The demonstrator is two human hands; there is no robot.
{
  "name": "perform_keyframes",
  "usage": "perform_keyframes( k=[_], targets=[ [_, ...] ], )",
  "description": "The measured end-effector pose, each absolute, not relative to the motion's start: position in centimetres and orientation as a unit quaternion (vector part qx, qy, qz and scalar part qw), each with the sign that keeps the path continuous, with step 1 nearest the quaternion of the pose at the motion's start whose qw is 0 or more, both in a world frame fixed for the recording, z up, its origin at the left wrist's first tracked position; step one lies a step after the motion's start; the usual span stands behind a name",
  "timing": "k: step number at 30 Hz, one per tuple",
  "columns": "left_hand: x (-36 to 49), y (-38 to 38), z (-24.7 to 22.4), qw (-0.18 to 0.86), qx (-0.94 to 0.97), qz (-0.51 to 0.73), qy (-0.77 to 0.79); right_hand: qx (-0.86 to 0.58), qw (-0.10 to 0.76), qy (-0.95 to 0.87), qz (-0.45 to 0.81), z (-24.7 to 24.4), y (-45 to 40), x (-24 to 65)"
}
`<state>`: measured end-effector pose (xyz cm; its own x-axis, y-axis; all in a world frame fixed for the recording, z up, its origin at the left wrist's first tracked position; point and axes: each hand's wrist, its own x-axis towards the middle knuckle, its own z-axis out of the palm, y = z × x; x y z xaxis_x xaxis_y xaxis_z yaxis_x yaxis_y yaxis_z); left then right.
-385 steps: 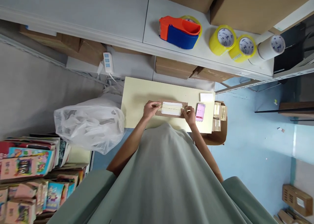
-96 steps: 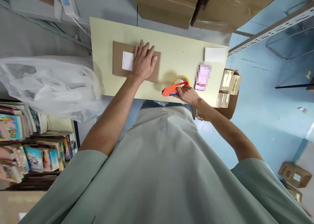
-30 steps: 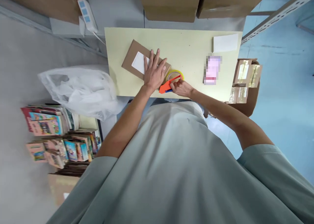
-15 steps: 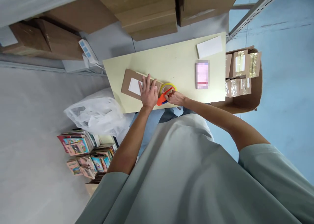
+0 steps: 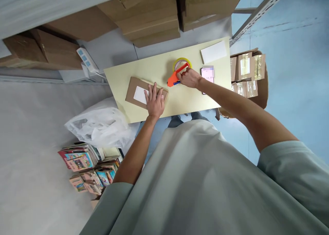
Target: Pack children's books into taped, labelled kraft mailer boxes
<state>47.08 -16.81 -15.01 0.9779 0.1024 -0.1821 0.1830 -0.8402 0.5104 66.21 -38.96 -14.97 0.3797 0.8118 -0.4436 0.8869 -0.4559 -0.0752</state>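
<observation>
My left hand (image 5: pixel 155 103) lies with spread fingers on the right part of a brown cardboard parcel (image 5: pixel 131 96). A white label (image 5: pixel 140 94) on the parcel is partly under my fingertips. In my right hand (image 5: pixel 189 78) is an orange tape dispenser (image 5: pixel 172 80) with a yellow-edged tape roll (image 5: pixel 175 64). The dispenser is held over the table (image 5: pixel 159 65), up and to the right of the parcel, apart from it. Just beyond my right wrist is a phone (image 5: pixel 207 73), partly hidden by the forearm.
A white flat box (image 5: pixel 213 52) lies at the table's far right. An open carton (image 5: pixel 262 92) of taped parcels stands to the right. Left are a white plastic bag (image 5: pixel 100 125) and stacked books (image 5: pixel 79 161). Large cartons (image 5: pixel 151 19) and a power strip (image 5: pixel 87 59) sit behind the table.
My right hand has moved the tape dispenser up and away from the parcel's right end. My left hand stays on the parcel. The phone's screen is now partly covered by my forearm.
</observation>
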Motion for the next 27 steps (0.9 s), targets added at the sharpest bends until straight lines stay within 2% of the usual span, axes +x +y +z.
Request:
perform_keyframes(
  k=[10, 16, 21, 27],
  targets=[
    [46.6, -14.4, -13.0, 0.296, 0.947, -0.128, -0.004, 0.781, 0.044, 0.581, -0.223, -16.4, -36.9, 63.8],
    [50.3, -10.6, -13.8, 0.247, 0.958, 0.003, 0.143, 0.763, 0.035, 0.603, -0.23, -16.0, -35.3, 59.8],
    [51.8, -10.8, -15.7, 0.239, 0.958, -0.04, 0.155, 0.759, 0.026, 0.603, -0.243, -15.7, -32.3, 56.0],
    [49.6, -13.1, -14.8, 0.247, 0.962, -0.082, 0.087, 0.763, -0.024, 0.576, -0.294, -15.2, -29.1, 51.2]
  ],
)
